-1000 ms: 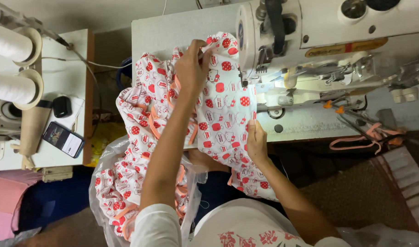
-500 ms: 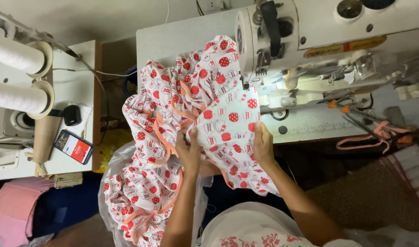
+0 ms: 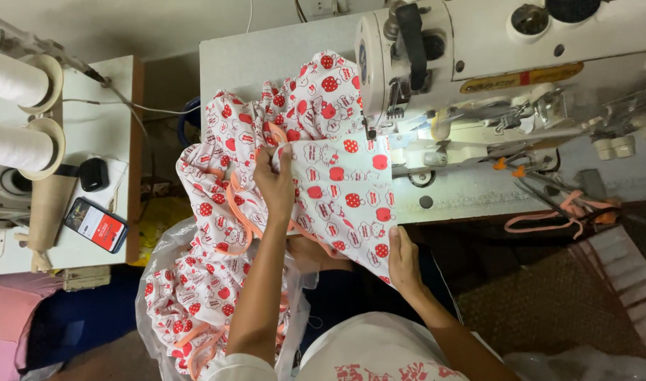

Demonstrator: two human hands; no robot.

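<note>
- at the far left, two large white thread cones [image 3: 16,113] lie on a small side table [image 3: 115,106], with a cardboard tube [image 3: 48,208] just below them.
- on that same table sit a small black object [image 3: 93,174] and a phone [image 3: 96,225] with a lit red and white screen.
- a pink bundle of cloth [image 3: 9,317] lies low at the left edge, beneath the side table.
- a clear plastic bag [image 3: 150,310] hangs below the worktop [image 3: 266,56] edge, and the lower part of the printed fabric [image 3: 351,190] spills into it.
- the fabric is white with red apple shapes and orange trim; it is heaped on the pale worktop, left of the sewing machine [image 3: 492,63], and its upper edge reaches the needle area.
- the left hand [image 3: 275,185] rests on the middle of the fabric, fingers pinching a fold with the orange trim by it; grasping the cloth.
- a flat panel of the same fabric spreads to the right of that hand, up against the machine's base.
- the right hand [image 3: 404,261] grips the lower right corner of that panel at the worktop's near edge, thumb on top; closed on the cloth.
- the white sewing machine fills the upper right, its lamp lighting the plate.
- further right, a loop of orange trim [image 3: 549,215] lies beside a pair of scissors [image 3: 549,197] on the worktop.
</note>
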